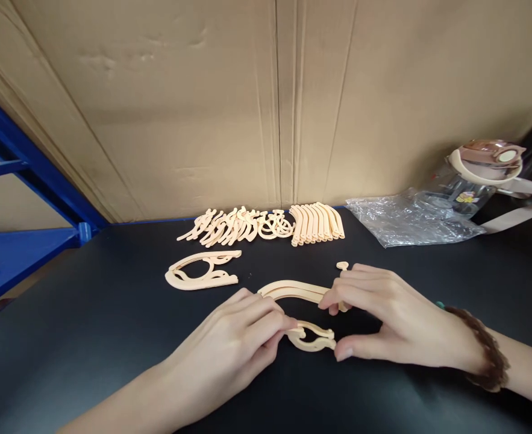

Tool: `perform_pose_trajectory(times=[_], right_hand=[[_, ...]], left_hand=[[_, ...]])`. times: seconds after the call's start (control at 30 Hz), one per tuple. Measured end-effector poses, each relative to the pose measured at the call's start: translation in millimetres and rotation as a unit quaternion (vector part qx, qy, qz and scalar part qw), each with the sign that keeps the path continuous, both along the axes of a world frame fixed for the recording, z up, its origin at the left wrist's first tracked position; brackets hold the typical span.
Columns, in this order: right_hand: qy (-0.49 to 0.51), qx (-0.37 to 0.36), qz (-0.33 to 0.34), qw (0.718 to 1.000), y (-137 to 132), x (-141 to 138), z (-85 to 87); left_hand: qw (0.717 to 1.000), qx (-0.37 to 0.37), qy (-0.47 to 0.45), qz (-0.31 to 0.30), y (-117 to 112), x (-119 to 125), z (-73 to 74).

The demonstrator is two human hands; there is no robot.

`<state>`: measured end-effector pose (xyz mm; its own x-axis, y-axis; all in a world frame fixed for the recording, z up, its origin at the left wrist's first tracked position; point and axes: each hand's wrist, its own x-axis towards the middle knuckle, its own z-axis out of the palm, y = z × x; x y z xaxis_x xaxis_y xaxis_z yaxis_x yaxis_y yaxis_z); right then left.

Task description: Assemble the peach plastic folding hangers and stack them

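Beige plastic folding-hanger pieces lie in front of me on a black tabletop. My left hand [243, 334] pinches a small curved hanger piece [311, 345] at its left end. Two slim curved prongs of that piece point right. My right hand [378, 313] has its thumb and fingers spread apart. Its thumb tip is by the prong ends, and its fingertips rest at the right end of a longer curved hanger arm [293, 288]. Just beyond the right fingers lies a hanger hook [342, 265], partly hidden by them. Farther left is a folded hanger [179, 278].
Along the back lie a pile of small curved pieces [229, 228], several ring-shaped hooks [275, 224] and a row of hanger arms [317, 223]. A clear plastic bag [396, 220] and a strapped bottle [473, 181] stand back right. Cardboard [179, 108] rises behind; a blue frame [35, 163] is left.
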<state>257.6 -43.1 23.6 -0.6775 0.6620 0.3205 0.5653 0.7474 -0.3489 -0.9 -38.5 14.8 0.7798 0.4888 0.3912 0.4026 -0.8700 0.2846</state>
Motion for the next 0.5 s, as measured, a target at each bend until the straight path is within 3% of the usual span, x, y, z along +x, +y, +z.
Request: perform_pose_trajectory(times=[0.33, 0.5], right_hand=[[-0.071, 0.07, -0.03, 0.995, 12, 5, -5.7], [-0.081, 0.054, -0.038, 0.994, 13, 2, -12.4]], left_hand=[[0.982, 0.152, 0.088, -0.069, 0, -3, 8.6], [0.989, 0.099, 0.083, -0.075, 0, -1, 4.0]])
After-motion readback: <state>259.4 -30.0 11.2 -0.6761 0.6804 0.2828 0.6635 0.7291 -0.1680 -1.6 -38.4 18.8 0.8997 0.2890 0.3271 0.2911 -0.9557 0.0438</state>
